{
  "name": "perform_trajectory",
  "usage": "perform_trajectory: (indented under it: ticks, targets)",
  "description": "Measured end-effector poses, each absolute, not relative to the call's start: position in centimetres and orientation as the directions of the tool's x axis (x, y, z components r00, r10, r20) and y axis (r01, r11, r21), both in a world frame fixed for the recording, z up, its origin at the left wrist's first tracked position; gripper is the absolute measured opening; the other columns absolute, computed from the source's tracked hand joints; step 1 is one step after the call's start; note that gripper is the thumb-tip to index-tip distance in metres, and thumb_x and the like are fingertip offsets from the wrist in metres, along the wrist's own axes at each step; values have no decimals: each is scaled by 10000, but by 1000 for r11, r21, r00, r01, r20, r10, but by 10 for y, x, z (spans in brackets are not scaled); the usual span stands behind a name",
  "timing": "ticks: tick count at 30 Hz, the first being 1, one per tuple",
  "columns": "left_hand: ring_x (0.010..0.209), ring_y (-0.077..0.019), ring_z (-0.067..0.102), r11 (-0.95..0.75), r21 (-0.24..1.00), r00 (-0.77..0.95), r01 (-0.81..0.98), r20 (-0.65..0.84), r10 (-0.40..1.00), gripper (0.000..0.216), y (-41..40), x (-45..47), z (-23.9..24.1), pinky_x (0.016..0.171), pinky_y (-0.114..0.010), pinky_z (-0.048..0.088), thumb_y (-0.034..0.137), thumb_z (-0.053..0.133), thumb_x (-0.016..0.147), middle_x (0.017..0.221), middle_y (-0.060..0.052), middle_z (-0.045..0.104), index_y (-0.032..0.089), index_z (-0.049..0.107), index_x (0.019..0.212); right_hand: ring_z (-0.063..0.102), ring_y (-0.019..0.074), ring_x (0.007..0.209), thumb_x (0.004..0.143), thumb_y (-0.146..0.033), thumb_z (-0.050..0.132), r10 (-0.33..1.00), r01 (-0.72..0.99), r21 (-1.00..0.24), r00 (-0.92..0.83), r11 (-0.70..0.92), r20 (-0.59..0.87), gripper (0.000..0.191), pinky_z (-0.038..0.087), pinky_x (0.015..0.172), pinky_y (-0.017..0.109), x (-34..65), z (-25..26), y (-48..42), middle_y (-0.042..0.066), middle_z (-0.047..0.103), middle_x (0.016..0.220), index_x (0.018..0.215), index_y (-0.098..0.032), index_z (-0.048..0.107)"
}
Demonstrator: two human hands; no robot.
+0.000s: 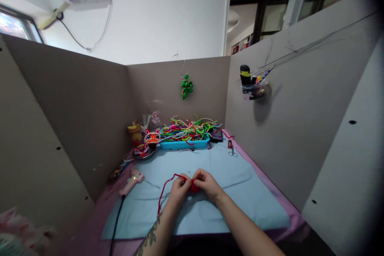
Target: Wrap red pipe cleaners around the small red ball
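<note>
Near the front of the blue cloth, both my hands are closed around a small red fuzzy piece [195,186]. My left hand [181,187] pinches it from the left, and my right hand [206,184] pinches its right side with thumb and fingers. A red fuzzy pipe cleaner [163,190] trails from my left hand, loops up and hangs toward my left forearm. Whether it joins the red piece is hidden by my fingers. Left of my hands lies a pink glue gun [132,182] with a black cord.
A blue tray [184,144] piled with colourful pipe cleaners stands at the back. Small scissors [233,153] lie back right. A dark bowl [144,155] with colourful pieces sits back left. Grey partitions [180,106] enclose the table; a clear holder [253,90] hangs on the right one.
</note>
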State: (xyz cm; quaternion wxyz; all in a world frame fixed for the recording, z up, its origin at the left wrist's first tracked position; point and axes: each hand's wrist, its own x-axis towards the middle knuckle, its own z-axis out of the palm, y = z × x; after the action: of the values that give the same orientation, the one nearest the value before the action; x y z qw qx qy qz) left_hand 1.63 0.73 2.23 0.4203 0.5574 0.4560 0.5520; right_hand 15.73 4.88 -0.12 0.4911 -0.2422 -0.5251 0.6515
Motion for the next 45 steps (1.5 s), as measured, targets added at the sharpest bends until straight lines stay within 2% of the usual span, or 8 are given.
perform_trajectory:
  ticks: [14,17,20,25,28,39,42,45]
  targets:
    - [616,-142,480,-262,959,15,104,262,965,192,8,18,15,601,-261,386,307,637,706,619,7,511,164,557,605,452,84,515,553,-390,853,857,-384,-920,-496,-77,136,408,324,516,206,159,-4,51,-56,545,575,665,-175,524]
    - [638,-142,496,-274,958,-17,80,276,961,78,8,18,13,617,-257,397,227,620,687,656,11,536,168,569,686,448,80,495,542,-397,858,865,-380,-921,-487,-85,121,416,317,499,201,158,-5,52,-61,546,552,675,-174,533]
    - [637,-139,502,-272,962,-81,27,273,959,138,8,18,9,607,-253,405,182,607,677,694,25,543,188,542,799,441,68,487,548,-400,858,870,-365,-928,-477,-70,122,408,304,495,195,158,-6,53,-61,547,543,658,-164,544]
    - [886,-198,576,-354,935,-151,18,352,924,246,9,17,7,828,-322,435,147,669,629,885,-33,598,190,557,844,515,88,506,536,-463,849,799,-259,-951,-601,-169,22,432,356,530,220,161,-7,57,-19,619,594,712,-137,628]
    - [999,-237,575,-378,926,-136,-4,374,917,277,10,17,7,915,-367,412,152,702,610,989,-74,614,189,573,853,515,89,492,528,-467,847,785,-233,-956,-620,-179,4,426,355,528,224,163,-10,59,-21,618,570,689,-133,637]
    - [1113,-299,561,-334,942,-45,-43,332,942,401,15,12,-6,966,-411,407,370,767,629,1127,-144,636,171,628,948,406,72,436,604,-458,803,767,-163,-983,-640,-83,42,382,259,456,204,164,-9,55,-52,528,485,629,-156,571]
    - [1085,-293,577,-333,943,-15,-11,333,943,492,17,12,-10,951,-418,425,424,726,680,1153,-144,626,165,606,1081,413,77,464,618,-477,796,838,-281,-959,-532,-35,126,389,281,474,206,162,-7,55,-54,527,520,644,-167,563]
    - [1057,-285,596,-352,932,-5,-85,353,936,668,19,14,-13,909,-417,465,452,717,684,1206,-150,598,175,498,1250,445,88,498,611,-490,803,905,-456,-890,-388,-23,175,401,320,508,215,161,-3,55,-49,553,564,666,-179,555]
